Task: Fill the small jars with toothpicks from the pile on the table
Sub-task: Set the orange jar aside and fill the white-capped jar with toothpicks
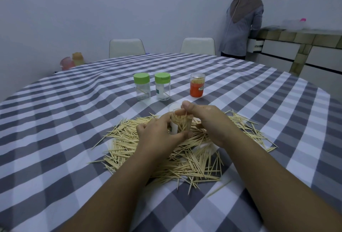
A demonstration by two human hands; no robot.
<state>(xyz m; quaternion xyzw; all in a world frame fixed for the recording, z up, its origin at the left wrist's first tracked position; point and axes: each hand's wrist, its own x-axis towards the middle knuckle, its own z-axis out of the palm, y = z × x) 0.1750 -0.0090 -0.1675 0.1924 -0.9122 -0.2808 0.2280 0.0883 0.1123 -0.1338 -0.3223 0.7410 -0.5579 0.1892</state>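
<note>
Gripping jar (182, 124), left hand (159, 135); right hand (207, 119) pinching toothpicks; checkered tablecloth (74, 120), pale walls.

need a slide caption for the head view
Left hand holds a clear jar over the toothpick pile while the right hand feeds toothpicks in.

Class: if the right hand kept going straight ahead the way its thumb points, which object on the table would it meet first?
Probably the orange toothpick jar beyond the right hand, though depth is unclear.
</note>
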